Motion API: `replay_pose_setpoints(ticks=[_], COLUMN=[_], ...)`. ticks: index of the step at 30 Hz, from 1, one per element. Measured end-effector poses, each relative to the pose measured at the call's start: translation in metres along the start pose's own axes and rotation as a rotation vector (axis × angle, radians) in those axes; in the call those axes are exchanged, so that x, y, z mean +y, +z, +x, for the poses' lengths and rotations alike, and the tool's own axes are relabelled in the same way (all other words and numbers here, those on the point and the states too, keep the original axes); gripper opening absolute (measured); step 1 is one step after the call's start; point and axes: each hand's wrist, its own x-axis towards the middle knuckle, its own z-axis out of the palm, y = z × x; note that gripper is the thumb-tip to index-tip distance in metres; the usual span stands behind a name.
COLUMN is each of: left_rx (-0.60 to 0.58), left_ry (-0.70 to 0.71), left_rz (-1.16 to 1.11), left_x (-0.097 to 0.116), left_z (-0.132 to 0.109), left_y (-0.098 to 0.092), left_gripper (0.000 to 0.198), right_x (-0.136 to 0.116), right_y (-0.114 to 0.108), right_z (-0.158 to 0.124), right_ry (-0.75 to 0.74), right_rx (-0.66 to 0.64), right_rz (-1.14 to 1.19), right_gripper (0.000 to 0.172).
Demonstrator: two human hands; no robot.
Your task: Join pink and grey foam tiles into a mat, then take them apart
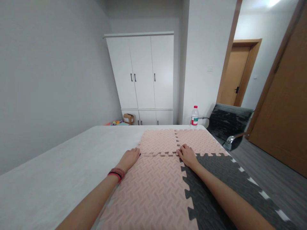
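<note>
Interlocking foam mats lie on a white table (pixel 59 166). Two pink tiles, one at the far left (pixel 159 142) and one at the far right (pixel 200 142), join a large near pink tile (pixel 151 191) and a dark grey tile (pixel 223 179). My left hand (pixel 129 158) rests flat at the left corner where the far-left and near pink tiles meet, fingers stretched out. My right hand (pixel 187 155) presses down on the seam where the pink tiles and the grey tile meet, fingers bent down onto the joint. Neither hand holds anything.
A plastic water bottle (pixel 194 116) with a red cap stands at the table's far edge. A dark office chair (pixel 227 126) sits at the right. Behind are a white wardrobe (pixel 144 73), a cardboard box (pixel 129 118) on the floor, and brown doors (pixel 285 105) at the right.
</note>
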Motion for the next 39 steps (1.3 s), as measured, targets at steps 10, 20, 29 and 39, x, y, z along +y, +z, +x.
replay_pose_setpoints(ticks=[10,20,29,39], left_rx=[0.019,0.050,0.077,0.108], left_ry=[-0.011,0.007,0.045,0.048], left_rz=[0.057,0.092,0.135,0.161], left_x=[0.003,0.004,0.003,0.006], left_z=[-0.004,-0.005,-0.004,-0.005], left_y=[0.000,0.000,0.000,-0.005], left_gripper=[0.025,0.022,0.021,0.020], right_x=[-0.006,-0.006,-0.002,0.008], right_y=[-0.007,-0.013,-0.007,0.010], right_z=[-0.002,-0.004,-0.003,0.005], right_ry=[-0.092,-0.263,-0.251,-0.252], right_rx=[0.021,-0.038,-0.029,-0.091], right_rz=[0.030,0.092,0.132,0.148], right_gripper=[0.032,0.028,0.022,0.041])
